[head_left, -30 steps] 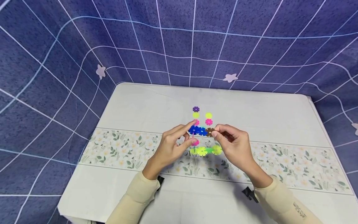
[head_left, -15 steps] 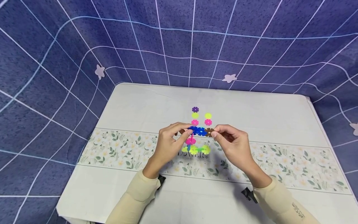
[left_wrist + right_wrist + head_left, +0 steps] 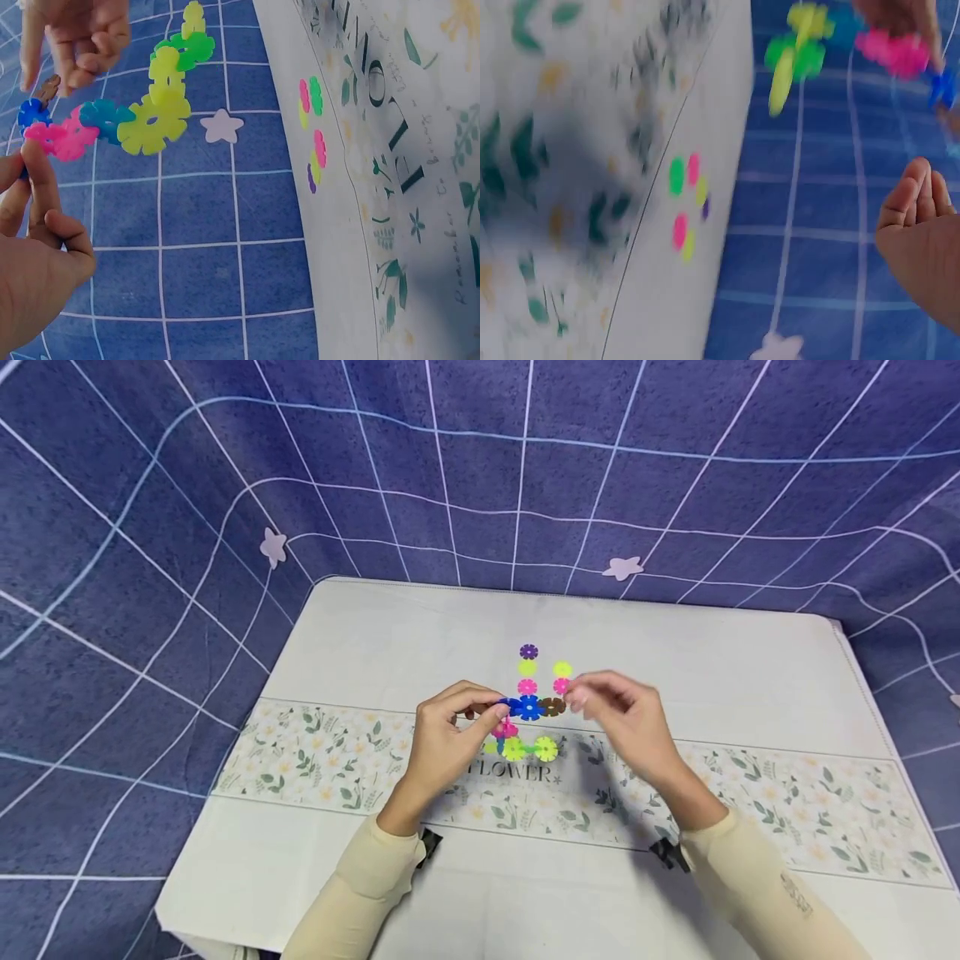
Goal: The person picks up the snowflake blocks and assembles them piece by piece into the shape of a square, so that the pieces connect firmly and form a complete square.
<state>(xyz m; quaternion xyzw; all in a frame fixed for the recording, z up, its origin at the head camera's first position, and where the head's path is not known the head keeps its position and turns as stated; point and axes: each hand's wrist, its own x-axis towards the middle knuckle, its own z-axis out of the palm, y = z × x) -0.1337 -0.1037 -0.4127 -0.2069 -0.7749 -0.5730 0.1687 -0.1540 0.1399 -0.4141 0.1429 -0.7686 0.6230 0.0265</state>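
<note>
My left hand (image 3: 450, 731) pinches the left end of a linked chain of flower-shaped snowflake discs between thumb and fingers, above the table. Blue discs (image 3: 529, 707) and a brown disc (image 3: 552, 707) form its upper row. From there a pink disc (image 3: 71, 135), a teal disc (image 3: 106, 120), yellow discs (image 3: 155, 124) and a green disc (image 3: 184, 51) hang as a lower branch. My right hand (image 3: 630, 722) hovers just right of the brown disc, its fingers loosely bent and holding nothing. In the right wrist view a gap separates it from the chain.
Behind the chain, loose discs lie on the white table (image 3: 405, 643): a purple disc (image 3: 528, 652), yellow discs (image 3: 562, 669), pink discs (image 3: 527, 687) and a green disc (image 3: 316, 95). A floral strip (image 3: 322, 752) crosses the table. A blue gridded curtain (image 3: 480, 468) hangs behind.
My right hand has let go of the brown disc and drawn slightly away. My left hand has shifted from spread fingers to a pinch, and the chain's lower branch has swung left.
</note>
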